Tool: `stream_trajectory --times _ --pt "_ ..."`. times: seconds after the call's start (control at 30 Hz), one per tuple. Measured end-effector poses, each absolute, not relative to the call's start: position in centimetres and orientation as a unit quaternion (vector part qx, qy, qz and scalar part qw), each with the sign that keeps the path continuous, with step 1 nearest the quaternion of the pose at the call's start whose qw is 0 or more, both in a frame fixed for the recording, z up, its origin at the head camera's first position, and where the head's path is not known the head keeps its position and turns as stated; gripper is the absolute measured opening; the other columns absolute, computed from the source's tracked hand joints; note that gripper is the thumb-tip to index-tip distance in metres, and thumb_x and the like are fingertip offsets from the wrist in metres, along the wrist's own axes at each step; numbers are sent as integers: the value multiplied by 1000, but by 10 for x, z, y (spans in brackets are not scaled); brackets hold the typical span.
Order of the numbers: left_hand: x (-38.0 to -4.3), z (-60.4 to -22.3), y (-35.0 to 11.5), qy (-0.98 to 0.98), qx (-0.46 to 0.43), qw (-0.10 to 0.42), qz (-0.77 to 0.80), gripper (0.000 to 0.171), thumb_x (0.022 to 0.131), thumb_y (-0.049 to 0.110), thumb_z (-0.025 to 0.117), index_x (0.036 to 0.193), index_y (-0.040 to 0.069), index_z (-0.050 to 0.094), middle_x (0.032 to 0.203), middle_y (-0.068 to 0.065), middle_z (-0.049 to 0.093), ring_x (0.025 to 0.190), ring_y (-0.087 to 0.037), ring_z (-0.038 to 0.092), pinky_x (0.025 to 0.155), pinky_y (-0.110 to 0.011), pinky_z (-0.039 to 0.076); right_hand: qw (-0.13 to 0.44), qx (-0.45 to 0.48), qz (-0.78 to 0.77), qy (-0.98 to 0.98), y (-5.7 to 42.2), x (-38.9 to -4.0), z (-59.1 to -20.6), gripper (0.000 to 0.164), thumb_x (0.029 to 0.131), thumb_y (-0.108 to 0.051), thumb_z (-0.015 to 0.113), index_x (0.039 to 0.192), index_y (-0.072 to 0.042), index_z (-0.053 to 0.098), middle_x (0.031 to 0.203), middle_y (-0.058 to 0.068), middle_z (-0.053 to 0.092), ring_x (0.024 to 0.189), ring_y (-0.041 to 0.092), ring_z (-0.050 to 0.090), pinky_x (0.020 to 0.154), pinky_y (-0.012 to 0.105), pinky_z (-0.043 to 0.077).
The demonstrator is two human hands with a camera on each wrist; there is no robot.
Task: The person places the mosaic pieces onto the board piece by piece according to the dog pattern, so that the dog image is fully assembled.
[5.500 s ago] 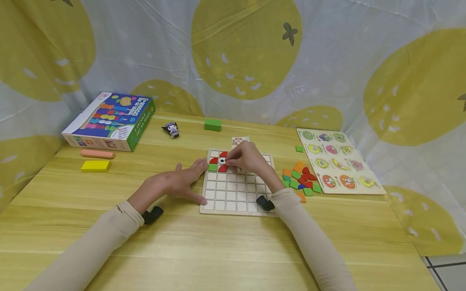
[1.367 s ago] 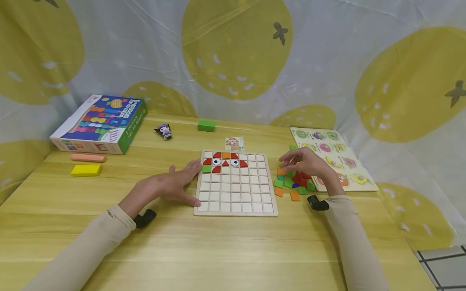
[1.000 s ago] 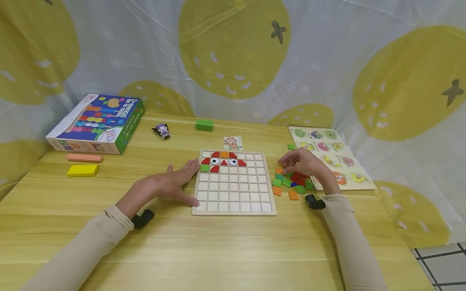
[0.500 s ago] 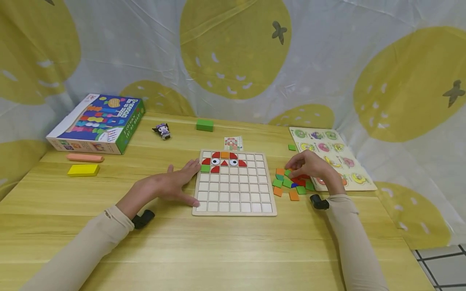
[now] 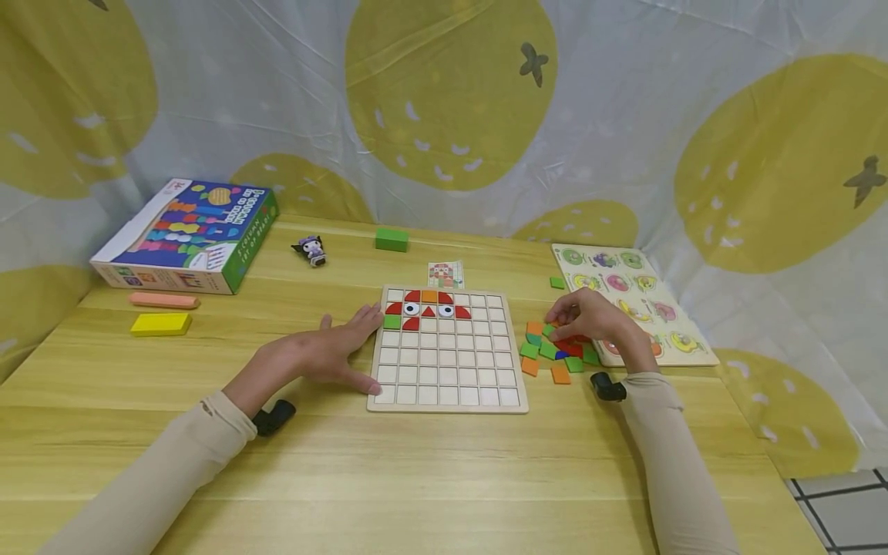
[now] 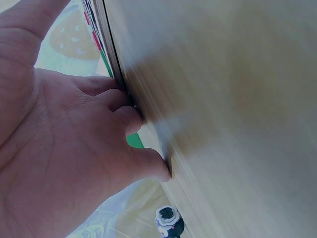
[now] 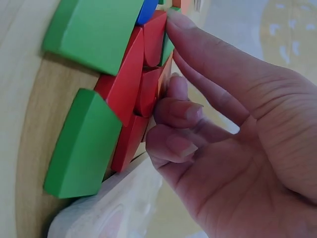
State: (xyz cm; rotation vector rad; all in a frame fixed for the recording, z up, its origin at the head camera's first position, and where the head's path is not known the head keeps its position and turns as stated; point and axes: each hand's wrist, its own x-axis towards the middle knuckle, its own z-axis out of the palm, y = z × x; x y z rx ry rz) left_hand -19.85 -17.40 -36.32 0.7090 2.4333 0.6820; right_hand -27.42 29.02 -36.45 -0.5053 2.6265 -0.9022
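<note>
Box (image 5: 186, 227): "COLUMN"; left fingers (image 5: 364, 320) spread at board (image 5: 447, 375); right fingers (image 7: 171, 144) at tiles (image 5: 547, 350), grip unclear.

a pale, creased fabric backdrop (image 5: 624, 131), printed with large yellow fruits (image 5: 451, 100), hangs behind a wood-grained table (image 5: 444, 478) and along both sides; at lower right, pale floor tiles (image 5: 848, 512) with dark joints show beyond the table's edge; the light is diffuse.

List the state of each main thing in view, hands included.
Grid board: partly filled, lower rows bare
Loose tiles: bunched beside the grid board
Left hand: spread, touching the grid board's left edge
Right hand: fingers curled over the loose tiles; grip unclear
Picture card: flat, face up
Fruit board: flat, pictures up
Game box: lying flat
</note>
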Motion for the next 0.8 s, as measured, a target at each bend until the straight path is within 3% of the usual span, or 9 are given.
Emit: stream_trajectory --times 0.37,0.8 --pt "-200 -366 -175 898 260 255 248 122 93 51 84 171 -5 7 180 -23 -6 166 -43 -7 122 -78 -9 117 -149 -292 938 303 -275 -366 19 97 -6 81 112 4 79 102 14 78 89 25 71 77 26 56" --pt "-199 -365 -174 897 261 255 251 121 94 51 83 171 -5 7 179 -24 -6 166 -44 -6 122 -79 -9 121 -165 -307 929 301 -276 -366 19 93 -9 86 104 4 78 95 11 76 85 24 65 75 20 53"
